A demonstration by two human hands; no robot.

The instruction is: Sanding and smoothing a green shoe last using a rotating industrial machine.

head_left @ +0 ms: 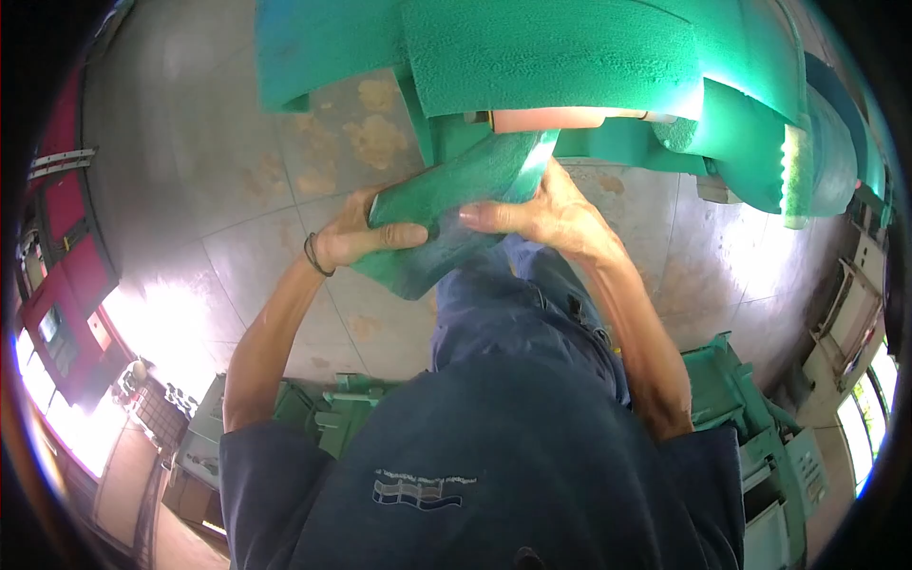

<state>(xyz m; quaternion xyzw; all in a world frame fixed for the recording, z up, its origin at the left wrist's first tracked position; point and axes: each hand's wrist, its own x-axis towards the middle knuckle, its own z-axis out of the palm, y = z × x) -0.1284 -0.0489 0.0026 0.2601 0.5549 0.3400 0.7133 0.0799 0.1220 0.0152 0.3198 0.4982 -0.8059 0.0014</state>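
While the left hand [356, 237] and the right hand [551, 217] grasp opposite sides of it, one glossy green piece [456, 188] lies slanted between them, just beside an orange-pink roller [549, 120] of a green machine [560, 59]. Step in hand, by judgement: steadying the piece there. Next move calls for even, two-sided grip. Contact with roller: hard to tell.

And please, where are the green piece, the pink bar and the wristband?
Green piece [451, 193], head view: its broad face.
Pink bar [548, 120], head view: its long side.
Wristband [311, 258], head view: its outer curve.
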